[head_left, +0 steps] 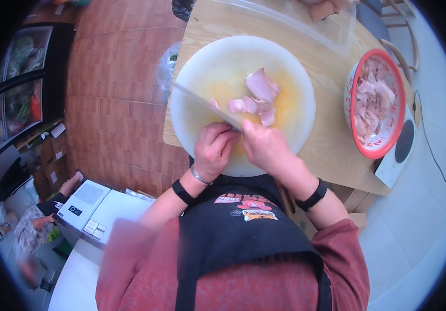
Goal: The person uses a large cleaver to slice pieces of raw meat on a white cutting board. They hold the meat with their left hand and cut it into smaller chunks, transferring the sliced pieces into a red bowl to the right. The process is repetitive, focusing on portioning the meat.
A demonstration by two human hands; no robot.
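Note:
A round white cutting board (207, 57) lies on a light wooden table (332, 145). Several pale pink pieces of raw meat (260, 87) lie near the board's middle on a yellowish stain. My right hand (265, 147) is closed on the handle of a knife (202, 103), whose blade points up and left across the board. My left hand (212, 151) rests right beside it at the blade's heel, fingers curled down onto the board. Whatever is under those fingers is hidden. Both wrists wear black bands, and the left also has a metal bangle.
A red-rimmed bowl (351, 83) full of cut meat stands at the table's right. A white appliance (396, 155) sits at the right corner, clear plastic (306, 23) at the far edge. At the left are a display fridge (18, 88), another person (41, 220) and a white machine (85, 205).

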